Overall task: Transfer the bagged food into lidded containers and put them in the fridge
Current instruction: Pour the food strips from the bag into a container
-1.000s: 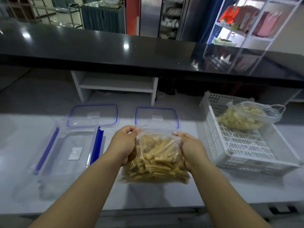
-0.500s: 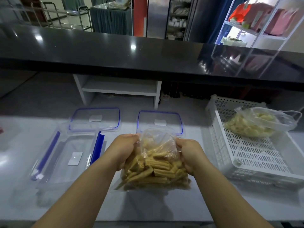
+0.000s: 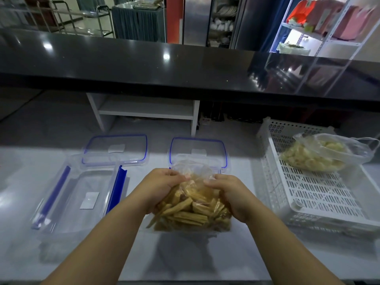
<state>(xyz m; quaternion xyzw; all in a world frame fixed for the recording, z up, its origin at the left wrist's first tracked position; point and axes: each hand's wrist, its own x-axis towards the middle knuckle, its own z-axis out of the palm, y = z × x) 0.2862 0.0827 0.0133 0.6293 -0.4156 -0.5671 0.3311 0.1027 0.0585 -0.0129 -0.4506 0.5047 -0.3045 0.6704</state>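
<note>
Looks like a commercial kitchen or canteen service area — a long glossy black counter [image 3: 185, 64] raised over a pale worktop [image 3: 205, 260], with a small white shelf unit [image 3: 144, 109] tucked beneath. Beyond it, a steel-fronted cabinet [image 3: 195, 19] stacked with what may be white crockery, though blurred. White wire racking [image 3: 329, 38] holding packaged goods — plus a skirted table [image 3: 139, 21] and metal-framed chairs [image 3: 61, 15] suggesting a dining space.
</note>
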